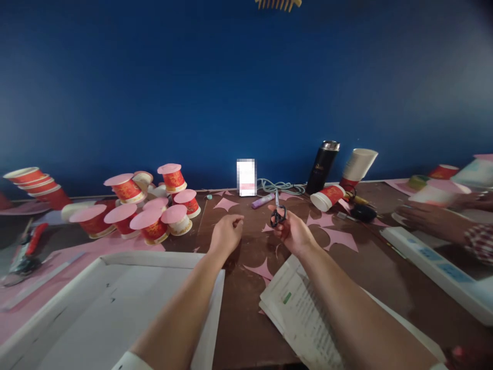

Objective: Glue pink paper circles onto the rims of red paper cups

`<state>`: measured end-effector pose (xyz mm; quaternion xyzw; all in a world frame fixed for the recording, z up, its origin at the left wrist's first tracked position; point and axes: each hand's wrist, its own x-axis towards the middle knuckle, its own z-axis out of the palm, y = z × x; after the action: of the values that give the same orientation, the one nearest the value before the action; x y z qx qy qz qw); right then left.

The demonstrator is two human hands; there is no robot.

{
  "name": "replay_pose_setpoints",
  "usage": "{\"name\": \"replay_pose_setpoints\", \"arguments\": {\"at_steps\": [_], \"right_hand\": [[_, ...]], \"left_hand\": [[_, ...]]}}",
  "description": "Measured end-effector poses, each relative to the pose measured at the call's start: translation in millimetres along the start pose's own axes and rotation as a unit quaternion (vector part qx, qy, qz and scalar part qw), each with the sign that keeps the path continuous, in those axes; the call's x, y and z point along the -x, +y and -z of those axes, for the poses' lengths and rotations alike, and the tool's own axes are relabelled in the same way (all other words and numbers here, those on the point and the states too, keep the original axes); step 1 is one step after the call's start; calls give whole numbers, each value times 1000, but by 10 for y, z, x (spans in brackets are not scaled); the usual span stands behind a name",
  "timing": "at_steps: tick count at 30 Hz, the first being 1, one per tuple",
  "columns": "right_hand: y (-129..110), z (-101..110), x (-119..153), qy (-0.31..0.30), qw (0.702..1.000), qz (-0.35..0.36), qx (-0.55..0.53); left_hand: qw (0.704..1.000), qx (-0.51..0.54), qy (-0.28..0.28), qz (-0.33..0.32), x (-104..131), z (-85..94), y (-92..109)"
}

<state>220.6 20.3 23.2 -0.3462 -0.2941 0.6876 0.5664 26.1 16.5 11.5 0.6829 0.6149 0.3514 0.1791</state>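
Observation:
My right hand [296, 231] grips a small pair of scissors [278, 217] by the dark handles, its blades pointing away from me. Across from it, my left hand [227, 234] hovers over the brown table with its fingers curled together; anything inside them is hidden. Pink paper scraps [259, 268] with curved cut edges lie around and below both hands. Just beyond the scissors is a purple tube [263, 201]. An open booklet [295, 303] lies under my right forearm, and my left forearm crosses a white box lid [146, 298].
Red paper cups with pink paper discs [148, 226] cluster at left, beside stacked cups [36, 185]. A phone [246, 180] with a bright screen leans on the blue wall. A black flask [323, 167] and more cups [327, 198] stand right. Another person's hand [431, 221] works at far right.

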Motion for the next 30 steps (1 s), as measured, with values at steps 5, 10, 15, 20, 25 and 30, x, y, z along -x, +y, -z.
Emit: {"name": "replay_pose_setpoints", "arguments": {"at_steps": [5,10,15,20,25,30], "right_hand": [[55,5,-9,-16,1000,5,15],[74,15,-22,-23,1000,9,19],[70,6,-19,-29,999,12,25],[94,11,-21,-36,998,22,46],[77,-8,-7,-25,998,15,52],[37,-18,-3,5,999,0,37]], "left_hand": [[981,-182,-65,-27,-256,-42,-64],[957,-270,-102,5,-519,-136,-319],[955,-270,-120,5,-576,-164,-418],[961,-260,-89,-5,-506,-112,-235],[984,-145,-83,-56,-286,212,109],[892,179,-406,-89,237,589,474]]}}
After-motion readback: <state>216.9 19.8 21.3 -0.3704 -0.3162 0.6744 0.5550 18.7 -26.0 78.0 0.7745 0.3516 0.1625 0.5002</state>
